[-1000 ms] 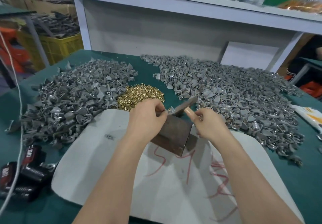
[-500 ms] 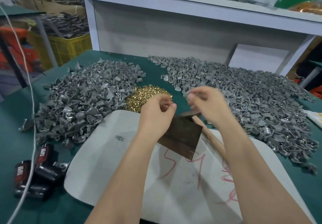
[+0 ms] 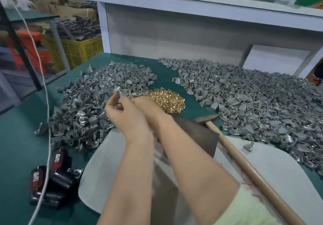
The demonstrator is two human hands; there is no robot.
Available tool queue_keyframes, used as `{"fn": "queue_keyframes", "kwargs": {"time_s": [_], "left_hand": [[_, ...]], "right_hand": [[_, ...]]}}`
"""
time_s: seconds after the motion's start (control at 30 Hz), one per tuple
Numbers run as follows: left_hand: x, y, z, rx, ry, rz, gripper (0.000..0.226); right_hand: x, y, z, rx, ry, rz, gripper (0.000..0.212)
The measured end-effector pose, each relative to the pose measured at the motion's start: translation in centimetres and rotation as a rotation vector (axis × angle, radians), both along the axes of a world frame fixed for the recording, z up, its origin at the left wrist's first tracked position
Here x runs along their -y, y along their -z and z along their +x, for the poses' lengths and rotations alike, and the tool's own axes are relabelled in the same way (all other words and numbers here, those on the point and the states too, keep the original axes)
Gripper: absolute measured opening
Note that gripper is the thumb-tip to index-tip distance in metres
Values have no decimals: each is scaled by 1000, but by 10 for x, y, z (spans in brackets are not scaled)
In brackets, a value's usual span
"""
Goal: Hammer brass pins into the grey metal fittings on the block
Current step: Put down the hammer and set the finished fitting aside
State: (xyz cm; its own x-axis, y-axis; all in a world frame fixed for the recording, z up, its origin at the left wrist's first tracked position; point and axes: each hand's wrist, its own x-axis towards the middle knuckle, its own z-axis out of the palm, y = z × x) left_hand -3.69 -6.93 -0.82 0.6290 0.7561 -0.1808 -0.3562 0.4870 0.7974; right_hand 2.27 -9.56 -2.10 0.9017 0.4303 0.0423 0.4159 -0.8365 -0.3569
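Left hand (image 3: 127, 118) pinches grey fitting (image 3: 123, 94) left of block (image 3: 197, 133); right hand (image 3: 148, 105) beside it, grip can't tell; brass pins (image 3: 167, 99) behind block, hammer (image 3: 227, 144) lying right of block

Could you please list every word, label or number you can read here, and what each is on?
"TAPER": white lettering on the red labels of the black cylindrical canisters, at the near left.
Red pen marks on the white board: mostly covered, not readable.
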Motion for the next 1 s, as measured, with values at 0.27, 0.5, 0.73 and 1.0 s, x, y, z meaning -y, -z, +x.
{"fn": "queue_keyframes", "kwargs": {"time_s": [0.27, 0.5, 0.73, 1.0], "left_hand": [[5, 7, 4, -56, 116, 116, 22], [26, 8, -3, -35, 437, 662, 11], [21, 8, -4, -46, 363, 629, 7], [15, 5, -2, 2, 258, 329, 15]], "right_hand": [[20, -18, 5, 1, 237, 493, 12], [83, -32, -26, -244, 323, 1015, 9], [113, -24, -21, -65, 379, 666, 12], [88, 4, 36, -159, 479, -132, 37]]}}
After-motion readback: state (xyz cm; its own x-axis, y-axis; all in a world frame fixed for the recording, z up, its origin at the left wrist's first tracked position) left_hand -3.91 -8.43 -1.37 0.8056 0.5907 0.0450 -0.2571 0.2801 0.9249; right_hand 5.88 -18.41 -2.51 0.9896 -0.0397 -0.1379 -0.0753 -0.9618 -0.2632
